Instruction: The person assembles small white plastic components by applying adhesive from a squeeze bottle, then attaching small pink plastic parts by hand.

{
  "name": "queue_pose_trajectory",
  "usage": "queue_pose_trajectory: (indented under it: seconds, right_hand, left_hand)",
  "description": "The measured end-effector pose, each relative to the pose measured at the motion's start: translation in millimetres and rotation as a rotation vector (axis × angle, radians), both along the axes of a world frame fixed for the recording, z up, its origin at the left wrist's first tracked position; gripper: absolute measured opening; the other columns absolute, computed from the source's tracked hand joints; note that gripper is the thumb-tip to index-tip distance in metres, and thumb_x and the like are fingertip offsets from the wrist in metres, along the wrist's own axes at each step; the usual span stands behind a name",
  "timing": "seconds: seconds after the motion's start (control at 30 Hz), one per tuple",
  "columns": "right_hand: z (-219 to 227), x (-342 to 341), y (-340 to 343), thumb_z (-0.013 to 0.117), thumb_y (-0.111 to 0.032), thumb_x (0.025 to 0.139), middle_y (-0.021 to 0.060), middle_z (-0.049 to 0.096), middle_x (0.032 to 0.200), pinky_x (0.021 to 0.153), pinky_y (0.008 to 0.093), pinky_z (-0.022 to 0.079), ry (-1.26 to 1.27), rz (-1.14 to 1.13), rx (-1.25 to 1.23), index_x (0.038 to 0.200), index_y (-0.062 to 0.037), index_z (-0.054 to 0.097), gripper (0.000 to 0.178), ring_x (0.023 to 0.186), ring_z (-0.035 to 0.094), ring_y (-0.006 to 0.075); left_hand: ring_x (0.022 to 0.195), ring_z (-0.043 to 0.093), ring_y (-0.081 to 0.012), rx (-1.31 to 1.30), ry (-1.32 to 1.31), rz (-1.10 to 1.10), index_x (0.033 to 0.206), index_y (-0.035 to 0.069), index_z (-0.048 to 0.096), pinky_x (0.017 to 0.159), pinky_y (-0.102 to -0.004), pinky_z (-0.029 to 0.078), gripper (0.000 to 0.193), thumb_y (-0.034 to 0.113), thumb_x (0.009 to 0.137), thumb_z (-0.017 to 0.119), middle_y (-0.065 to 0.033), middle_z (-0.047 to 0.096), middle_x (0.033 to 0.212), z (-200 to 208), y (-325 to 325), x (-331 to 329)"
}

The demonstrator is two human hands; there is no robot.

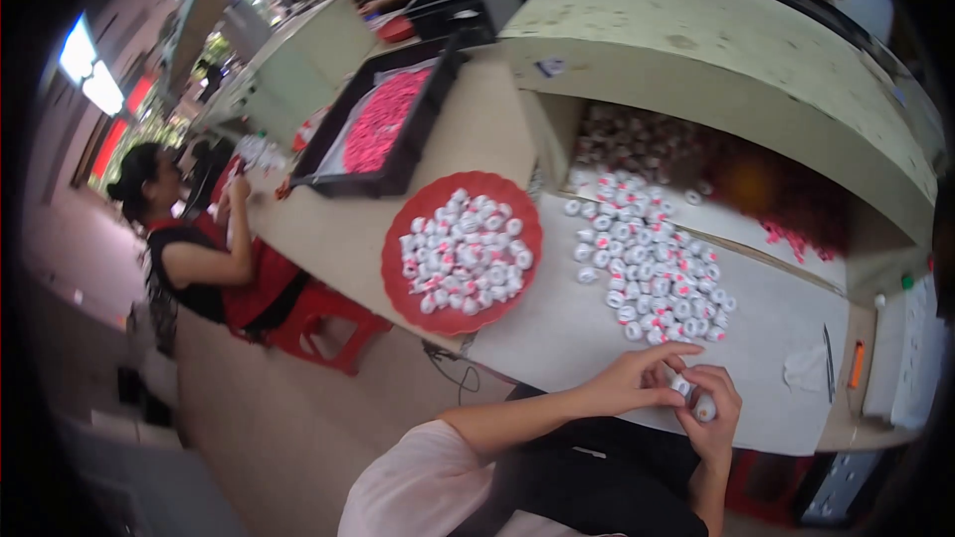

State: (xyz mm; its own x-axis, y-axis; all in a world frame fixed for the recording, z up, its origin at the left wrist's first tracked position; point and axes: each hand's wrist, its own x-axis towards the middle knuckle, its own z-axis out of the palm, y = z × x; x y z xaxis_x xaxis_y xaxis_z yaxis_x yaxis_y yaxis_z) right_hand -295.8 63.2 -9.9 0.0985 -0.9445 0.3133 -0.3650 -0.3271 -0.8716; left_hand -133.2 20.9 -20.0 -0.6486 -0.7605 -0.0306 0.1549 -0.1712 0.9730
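Note:
At the table's front edge my two hands meet. Fingers of my left hand (642,380) are closed on a small white round piece (680,385), and fingertips of my right hand (718,400) touch its other side. Inside my right hand's curled fingers sits a small whitish rounded object (704,409) with an orange-brown spot; its kind is unclear. Just beyond my hands, many similar white ring-like pieces (652,278) with pink parts lie in a loose heap on white paper (557,338).
A red scalloped plate (393,268) of white pieces stands left of the heap. Behind it is a black crate (333,184) of pink pieces. Tweezers (828,363) and an orange tool (857,365) lie right. A pale shelf (696,30) overhangs more pieces. A co-worker (214,254) sits left.

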Motion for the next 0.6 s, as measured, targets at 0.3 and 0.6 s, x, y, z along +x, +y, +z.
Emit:
queue_pose_trajectory:
  seconds: [0.3, 0.6]
  right_hand:
    - [-28, -4, 5, 0.051, -0.005, 0.068, 0.011, 0.037, 0.105, 0.058, 0.022, 0.038, -0.211, -0.038, -0.098, 0.105, -0.0021, 0.038, 0.04, 0.073, 0.045, 0.015]
    - [-24, -24, 19, 0.063, -0.02, 0.07, 0.013, 0.042, 0.106, 0.088, 0.0333, 0.032, -0.212, -0.094, 0.133, 0.114, 0.001, 0.037, 0.055, 0.098, 0.042, 0.0185]
  left_hand:
    - [0.079, 0.05, -0.0077, 0.09, 0.244, 0.095, 0.099, 0.0, 0.051, 0.07, -0.0206, 0.041, 0.027, 0.0, 0.073, 0.057, -0.0036, 0.053, 0.09, -34, 4, -8]
    - [0.081, 0.05, -0.0057, 0.212, 0.312, 0.131, 0.095, 0.001, 0.052, 0.071, -0.0198, 0.041, 0.02, 0.001, 0.075, 0.056, -0.0028, 0.051, 0.094, -19, 15, -1]
